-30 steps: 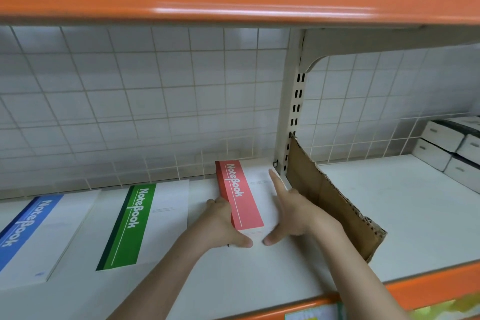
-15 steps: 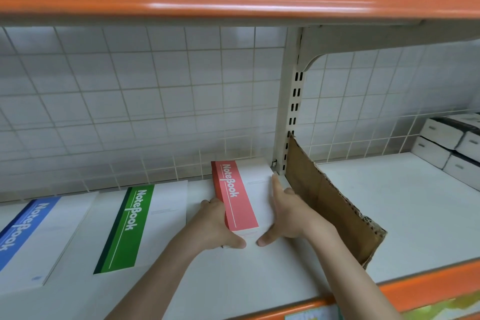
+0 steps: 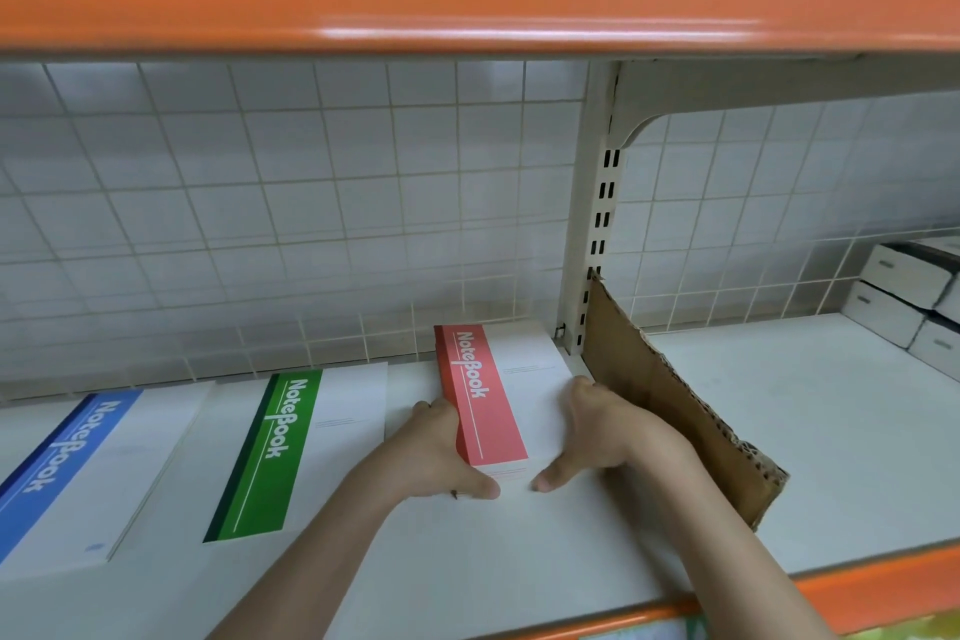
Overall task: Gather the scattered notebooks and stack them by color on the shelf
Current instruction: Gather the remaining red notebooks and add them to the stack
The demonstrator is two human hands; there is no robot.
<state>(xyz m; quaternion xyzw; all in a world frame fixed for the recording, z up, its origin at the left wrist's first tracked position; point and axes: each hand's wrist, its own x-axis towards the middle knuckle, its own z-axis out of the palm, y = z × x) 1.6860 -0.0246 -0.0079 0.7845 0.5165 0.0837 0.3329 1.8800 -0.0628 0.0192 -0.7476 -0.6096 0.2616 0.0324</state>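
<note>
Your left hand (image 3: 441,452) and right hand (image 3: 602,426) bracket the red notebook stack (image 3: 498,405) on the shelf (image 3: 519,561), fingers curled against its 2 long sides, thumbs at the near end. Its long axis runs away from you; both hands seem equally near.

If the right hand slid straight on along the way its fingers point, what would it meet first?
Probably the slotted upright post at the shelf's back corner: the right hand points up the red notebook stack's right side, beside the cardboard divider. Depth is unclear.
</note>
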